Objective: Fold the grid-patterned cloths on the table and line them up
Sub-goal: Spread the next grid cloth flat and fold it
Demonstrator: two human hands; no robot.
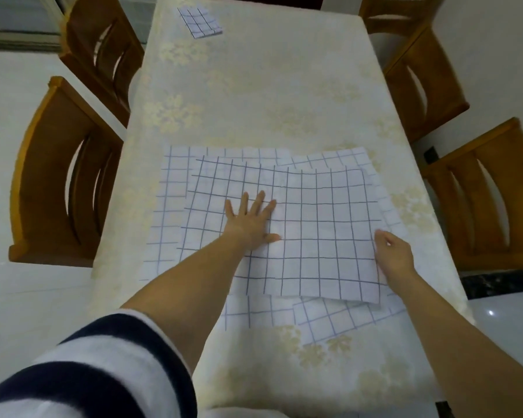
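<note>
The left hand [251, 220] lies flat, fingers spread, its arm stretched forward, bare below a striped sleeve [88, 366]. The right hand [394, 256], fingers curled, pinches the top cloth [323, 236] at its right edge.

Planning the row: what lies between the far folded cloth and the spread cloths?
Only bare flowered tablecloth between the folded cloth and the spread cloths, in the head view.

I see the table [284, 95] under a floral cover [254, 372]; spread cloths [323, 236] lie mid-frame, one folded cloth [200, 21] upper left.
</note>
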